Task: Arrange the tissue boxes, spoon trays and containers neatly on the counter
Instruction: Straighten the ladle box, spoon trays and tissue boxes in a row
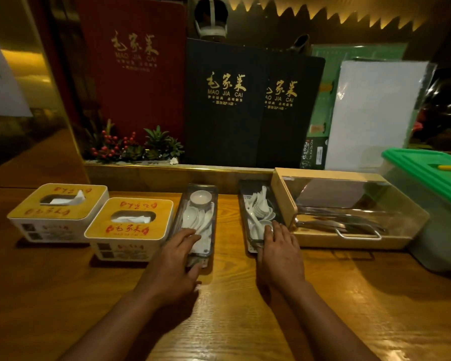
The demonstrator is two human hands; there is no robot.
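Observation:
Two tissue boxes with yellow tops stand at the left of the wooden counter [227, 303], one further back [59, 212] and one nearer [129, 227]. Right of them lies a clear spoon tray [212, 201] holding white spoons and a small bowl; my left hand [176, 261] grips its near end, fingers on the rim and thumb at the front. A second spoon tray [245, 194] with white spoons lies further right; my right hand [277, 248] holds its near end. A wooden cutlery container [287, 204] with a clear lid touches that tray's right side.
A plastic bin with a green lid [427, 170] stands at the far right. Menu folders, red [133, 74] and black [227, 105], lean behind a raised ledge with a small plant [138, 147]. A white laminated sheet [375, 113] stands behind the container.

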